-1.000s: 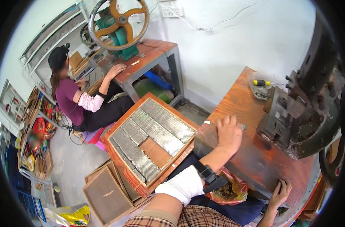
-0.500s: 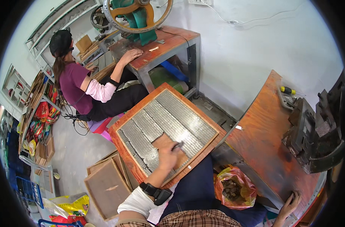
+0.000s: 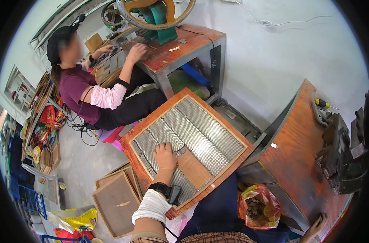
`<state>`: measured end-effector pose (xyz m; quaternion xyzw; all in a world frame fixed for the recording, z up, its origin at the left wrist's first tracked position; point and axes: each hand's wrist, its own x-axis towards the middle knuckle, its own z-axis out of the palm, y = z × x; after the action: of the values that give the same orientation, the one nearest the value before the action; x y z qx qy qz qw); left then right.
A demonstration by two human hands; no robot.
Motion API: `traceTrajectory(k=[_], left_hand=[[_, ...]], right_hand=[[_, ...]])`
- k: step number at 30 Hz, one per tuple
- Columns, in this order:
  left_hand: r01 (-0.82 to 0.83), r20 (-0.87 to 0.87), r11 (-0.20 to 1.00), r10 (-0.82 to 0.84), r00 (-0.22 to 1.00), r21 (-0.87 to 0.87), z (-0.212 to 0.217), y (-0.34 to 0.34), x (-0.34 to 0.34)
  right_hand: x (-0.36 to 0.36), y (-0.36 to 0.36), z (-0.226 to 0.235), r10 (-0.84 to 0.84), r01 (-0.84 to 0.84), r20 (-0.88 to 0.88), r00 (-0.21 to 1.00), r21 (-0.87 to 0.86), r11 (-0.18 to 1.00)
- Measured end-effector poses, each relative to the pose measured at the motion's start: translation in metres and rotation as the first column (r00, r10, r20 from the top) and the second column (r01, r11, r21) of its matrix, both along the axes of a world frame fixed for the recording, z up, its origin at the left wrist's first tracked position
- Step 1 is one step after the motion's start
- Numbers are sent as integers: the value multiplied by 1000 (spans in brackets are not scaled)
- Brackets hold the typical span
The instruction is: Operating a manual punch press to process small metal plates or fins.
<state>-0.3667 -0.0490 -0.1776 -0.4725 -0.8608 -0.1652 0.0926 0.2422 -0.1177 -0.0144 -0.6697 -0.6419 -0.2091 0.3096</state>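
Observation:
A wooden-framed tray lies tilted across my lap on a reddish board. Rows of small silvery metal pieces fill most of it, and a bare brown patch shows at its near middle. My left hand rests on the rows left of that patch, fingers bent down onto the metal. Beside its fingertips a small grey block of pieces sits at the patch's far end. My right hand lies on the near edge of the right-hand table, fingers extended, holding nothing visible.
The reddish-brown table on my right carries a dark metal machine and a yellow-black screwdriver. Below it is a plastic bag of small pieces. Empty frames lean at left. A co-worker sits by a press table.
My left hand has moved left from the bare patch onto the metal rows. The dark thing at its fingers no longer shows there. The co-worker's near hand has lifted off the press table.

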Motion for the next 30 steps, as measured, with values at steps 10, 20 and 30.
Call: traceTrajectory(k=[10,20,30], left_hand=[[129,100,990,-122,988,-63,-8,-8,-6],[174,-203,984,-165,965,25,-9,-10,11],[86,104,996,-87,991,22,-13,-7,17]], right_hand=[[1,2,-5,20,-20,-64,998,-4,1000],[9,1,-10,-16,16,-28,999,-2,1000],[9,-1,-12,-40,37,-104,994,-27,999]])
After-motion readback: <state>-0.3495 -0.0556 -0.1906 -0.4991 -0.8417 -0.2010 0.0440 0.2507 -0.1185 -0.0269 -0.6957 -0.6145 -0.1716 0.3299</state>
